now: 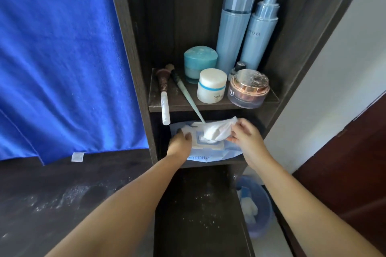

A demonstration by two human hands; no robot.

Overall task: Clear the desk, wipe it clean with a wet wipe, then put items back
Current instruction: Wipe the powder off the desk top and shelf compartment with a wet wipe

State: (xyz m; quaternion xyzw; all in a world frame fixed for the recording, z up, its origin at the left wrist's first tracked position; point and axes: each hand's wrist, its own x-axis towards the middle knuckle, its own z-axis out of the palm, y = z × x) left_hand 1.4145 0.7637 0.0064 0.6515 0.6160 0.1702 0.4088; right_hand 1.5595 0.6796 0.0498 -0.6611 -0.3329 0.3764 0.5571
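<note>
Wet wipe (217, 130) at frame centre is pinched by the right hand (244, 134); the pack (208, 153), partly hidden, is pressed by the left hand (180, 142), fingers flat.

White wet wipe (215, 131) (crumpled) atop pack (208, 153)

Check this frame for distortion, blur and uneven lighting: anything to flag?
Head view: wide-angle bending curves the shelf unit sides; the right hand pulling the wet wipe is slightly motion-blurred; the white wall at right is bright while the lower shelves sit in shadow; labels on the pump bottle stay partly readable.
</note>
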